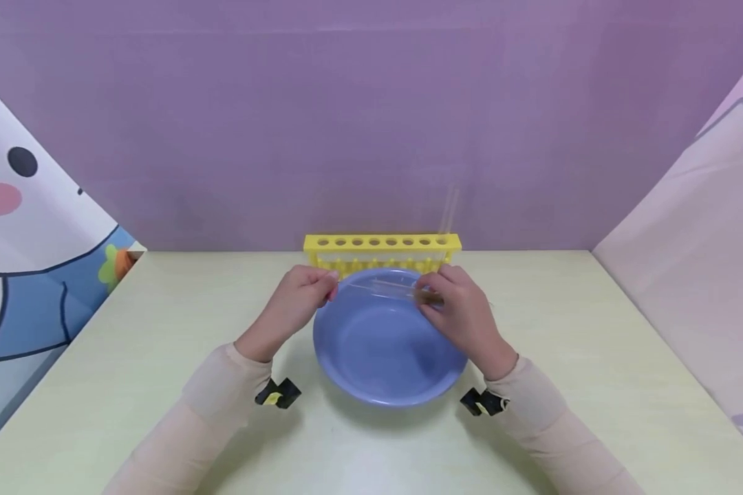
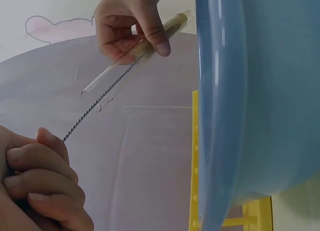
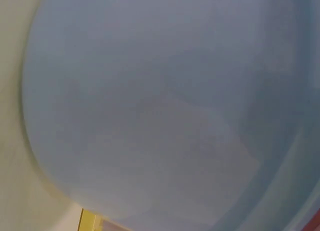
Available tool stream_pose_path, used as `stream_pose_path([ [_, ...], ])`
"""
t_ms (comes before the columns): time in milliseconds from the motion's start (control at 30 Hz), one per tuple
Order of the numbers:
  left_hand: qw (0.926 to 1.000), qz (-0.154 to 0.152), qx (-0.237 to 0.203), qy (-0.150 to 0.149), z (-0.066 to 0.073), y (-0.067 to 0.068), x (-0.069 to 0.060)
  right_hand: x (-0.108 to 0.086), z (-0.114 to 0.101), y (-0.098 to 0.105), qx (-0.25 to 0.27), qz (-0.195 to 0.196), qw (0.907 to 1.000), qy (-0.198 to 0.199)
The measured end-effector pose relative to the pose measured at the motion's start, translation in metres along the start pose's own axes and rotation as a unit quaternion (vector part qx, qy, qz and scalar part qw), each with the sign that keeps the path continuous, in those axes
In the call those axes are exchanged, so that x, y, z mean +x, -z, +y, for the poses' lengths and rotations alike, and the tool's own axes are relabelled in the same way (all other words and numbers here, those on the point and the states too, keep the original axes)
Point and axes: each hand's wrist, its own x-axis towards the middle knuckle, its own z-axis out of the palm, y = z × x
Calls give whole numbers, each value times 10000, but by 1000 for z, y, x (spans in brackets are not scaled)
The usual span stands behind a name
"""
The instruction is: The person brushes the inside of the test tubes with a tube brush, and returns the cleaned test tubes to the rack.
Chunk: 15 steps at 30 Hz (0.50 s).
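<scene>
My left hand (image 1: 294, 302) grips the twisted wire handle of a test tube brush (image 2: 92, 107) at the left. At the other end, my right hand (image 1: 464, 313) pinches a clear glass test tube (image 2: 105, 81) between thumb and fingers. The brush's tan bristles (image 2: 173, 27) are inside the tube, toward its far end. Both hands hold these above the far part of a blue basin (image 1: 390, 344). In the right wrist view the basin fills most of the picture, and neither hand shows there.
Behind the basin stands a yellow test tube rack (image 1: 380, 242) with a row of holes. One clear test tube (image 1: 450, 210) stands in its right-end hole. The pale tabletop (image 1: 179, 330) extends to both sides, with a purple backdrop (image 1: 371, 124) at the back.
</scene>
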Motion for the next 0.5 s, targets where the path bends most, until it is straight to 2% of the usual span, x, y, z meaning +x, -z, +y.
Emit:
stream_pose_path([
  [500,9997,-215,-40,-75,-5,-9,8,10,-3,1,-171,-10,9997,169],
])
